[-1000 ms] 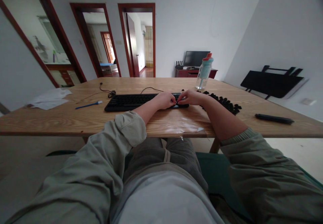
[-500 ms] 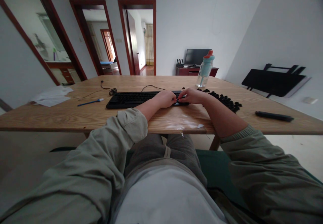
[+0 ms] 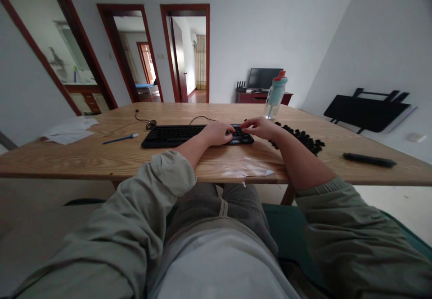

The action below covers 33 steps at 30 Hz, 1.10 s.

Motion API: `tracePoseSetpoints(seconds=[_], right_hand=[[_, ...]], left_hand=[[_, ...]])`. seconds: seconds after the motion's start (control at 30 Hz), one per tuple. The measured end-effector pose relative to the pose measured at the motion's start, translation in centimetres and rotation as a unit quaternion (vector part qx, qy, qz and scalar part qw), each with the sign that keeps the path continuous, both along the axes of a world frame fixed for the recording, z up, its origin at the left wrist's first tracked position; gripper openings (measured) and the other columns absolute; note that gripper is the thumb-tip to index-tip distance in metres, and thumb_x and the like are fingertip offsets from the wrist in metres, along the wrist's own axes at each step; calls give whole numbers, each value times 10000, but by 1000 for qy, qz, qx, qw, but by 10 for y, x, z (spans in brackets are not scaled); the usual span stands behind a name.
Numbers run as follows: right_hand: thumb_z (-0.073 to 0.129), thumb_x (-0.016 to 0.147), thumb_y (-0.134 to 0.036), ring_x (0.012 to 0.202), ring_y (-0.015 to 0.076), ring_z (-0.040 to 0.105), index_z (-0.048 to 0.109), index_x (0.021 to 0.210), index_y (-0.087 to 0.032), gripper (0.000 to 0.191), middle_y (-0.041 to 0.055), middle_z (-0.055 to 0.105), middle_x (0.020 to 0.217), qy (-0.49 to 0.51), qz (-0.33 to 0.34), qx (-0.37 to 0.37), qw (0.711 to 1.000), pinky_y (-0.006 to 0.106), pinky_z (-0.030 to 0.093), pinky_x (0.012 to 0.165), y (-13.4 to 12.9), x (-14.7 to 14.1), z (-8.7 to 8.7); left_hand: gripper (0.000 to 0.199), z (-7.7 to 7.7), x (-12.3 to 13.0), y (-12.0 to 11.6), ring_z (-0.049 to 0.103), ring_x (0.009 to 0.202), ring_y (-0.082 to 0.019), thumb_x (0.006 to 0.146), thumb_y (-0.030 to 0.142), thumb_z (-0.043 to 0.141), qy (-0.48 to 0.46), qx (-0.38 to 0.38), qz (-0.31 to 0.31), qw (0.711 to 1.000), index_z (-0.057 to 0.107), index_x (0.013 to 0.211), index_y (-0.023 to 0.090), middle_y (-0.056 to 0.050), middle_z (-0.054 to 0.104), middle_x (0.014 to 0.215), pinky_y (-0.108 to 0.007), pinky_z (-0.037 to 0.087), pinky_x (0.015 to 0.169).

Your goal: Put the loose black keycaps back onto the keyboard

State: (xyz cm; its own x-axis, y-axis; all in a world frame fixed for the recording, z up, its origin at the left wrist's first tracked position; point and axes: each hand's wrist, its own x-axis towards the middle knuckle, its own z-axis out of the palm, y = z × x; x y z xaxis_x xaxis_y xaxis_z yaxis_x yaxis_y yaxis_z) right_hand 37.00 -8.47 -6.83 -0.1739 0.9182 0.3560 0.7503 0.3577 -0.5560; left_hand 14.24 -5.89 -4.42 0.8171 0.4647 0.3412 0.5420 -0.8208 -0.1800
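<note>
A black keyboard lies lengthwise on the wooden table. Over its right part rests my left hand, fingers curled and close together near the keys; anything between them is too small to make out. My right hand reaches onto the keyboard's right end from the right, with its fingertips at the keys; what they may hold is hidden. Beside my right wrist lies a pile of small black pieces, partly covered by the forearm.
A water bottle stands behind the pile. A blue brush, white paper and a coiled cable lie left. A black elongated object lies right. Clear film covers the table's front edge.
My hands have moved slightly apart, the left one a little leftward with its fingers lower on the keys. The view has tilted slightly upward.
</note>
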Motion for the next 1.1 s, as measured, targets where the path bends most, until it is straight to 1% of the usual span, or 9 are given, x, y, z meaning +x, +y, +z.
tracePoseSetpoints(seconds=[0.07, 0.13, 0.27, 0.37, 0.6, 0.7, 0.77, 0.9, 1.1], right_hand=[[642, 813, -300, 717, 127, 557, 753, 1071, -143, 322, 57, 692, 907, -10, 2, 9, 1000, 243, 439, 684, 1, 3, 1], [650, 806, -291, 721, 137, 565, 760, 1031, -146, 289, 55, 687, 854, -37, 18, -10, 999, 243, 435, 670, 3, 4, 0], [656, 804, -312, 706, 148, 565, 764, 1004, -155, 277, 48, 686, 806, -62, 58, -37, 996, 248, 426, 640, 8, 2, -4], [659, 802, -330, 715, 147, 569, 766, 986, -154, 276, 48, 691, 825, -61, 65, -37, 995, 250, 428, 653, 10, 3, -6], [613, 832, -303, 682, 136, 556, 766, 915, -169, 220, 29, 690, 782, -138, 22, -54, 989, 235, 398, 620, 1, -8, 4], [584, 821, -277, 636, 141, 544, 767, 875, -178, 214, 39, 684, 748, -228, -9, -14, 973, 252, 363, 586, -9, -20, 8], [585, 802, -270, 655, 153, 562, 780, 897, -198, 229, 48, 705, 793, -268, -26, 24, 963, 262, 358, 598, -14, -27, 9], [588, 787, -242, 738, 165, 610, 797, 1000, -228, 299, 41, 735, 917, -251, -11, 32, 967, 253, 397, 667, -17, -27, 9], [613, 790, -274, 675, 166, 599, 807, 967, -214, 270, 43, 730, 832, -253, -18, -5, 967, 267, 400, 637, -17, -27, 12]], left_hand=[[378, 1, -2, 4, 657, 965, -192, 843, 276, 517, -1, -7, -2, 1000, 740, 1142, 210, -36, 721, 1086, -270, 486, 862], [364, 0, -2, 6, 652, 973, -192, 830, 264, 526, 13, -14, -11, 1000, 750, 1112, 213, -34, 719, 1081, -268, 480, 877], [341, -3, 1, 6, 645, 913, -191, 860, 316, 523, 40, -11, -31, 999, 755, 1083, 203, -52, 717, 1024, -268, 478, 825], [341, -4, 1, 6, 638, 898, -189, 873, 348, 523, 45, -5, -43, 998, 753, 1072, 193, -64, 707, 1018, -267, 472, 807], [341, -5, 0, 9, 636, 925, -182, 871, 351, 536, 31, -21, -47, 998, 745, 1090, 195, -60, 700, 1048, -261, 469, 834], [334, -4, 0, 10, 640, 934, -183, 877, 357, 534, 42, -18, -50, 998, 747, 1078, 196, -65, 699, 1046, -267, 469, 862], [337, -4, 0, 9, 641, 955, -187, 881, 361, 533, 52, -14, -55, 997, 746, 1089, 204, -66, 699, 1052, -274, 465, 890], [366, 0, 0, 4, 639, 987, -194, 893, 383, 529, 68, -16, -62, 996, 735, 1140, 207, -68, 695, 1069, -274, 461, 907], [386, 1, 1, 0, 638, 974, -198, 899, 351, 521, 77, -15, -63, 995, 729, 1186, 198, -83, 683, 1100, -277, 464, 886]])
